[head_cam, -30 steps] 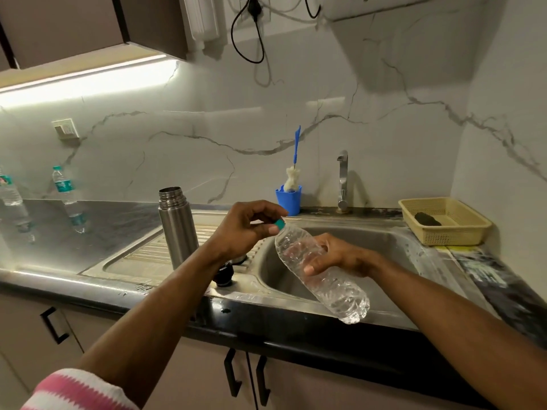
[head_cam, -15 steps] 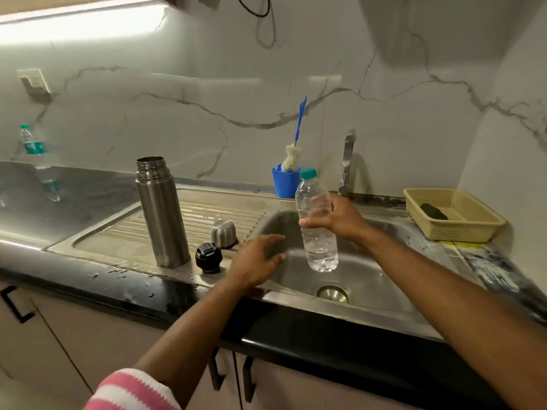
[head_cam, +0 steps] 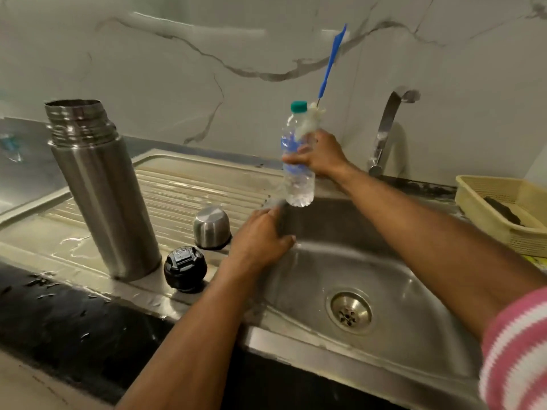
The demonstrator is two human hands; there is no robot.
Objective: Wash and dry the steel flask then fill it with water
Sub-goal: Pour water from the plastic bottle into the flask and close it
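Left of left hand [head_cam: 260, 241], open flask [head_cam: 100, 187]

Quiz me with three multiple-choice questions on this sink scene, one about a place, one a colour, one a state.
1. Where does the steel flask stand?
A. in the basin
B. on the drainboard
C. in the basket

2. What colour is the plastic bottle's cap?
A. red
B. green
C. white

3. What state is the flask's mouth in?
A. open
B. capped
C. corked

Answers: B, it stands upright left of the sink basin; B, the cap is green atop the plastic bottle in the right hand; A, its threaded neck is bare.
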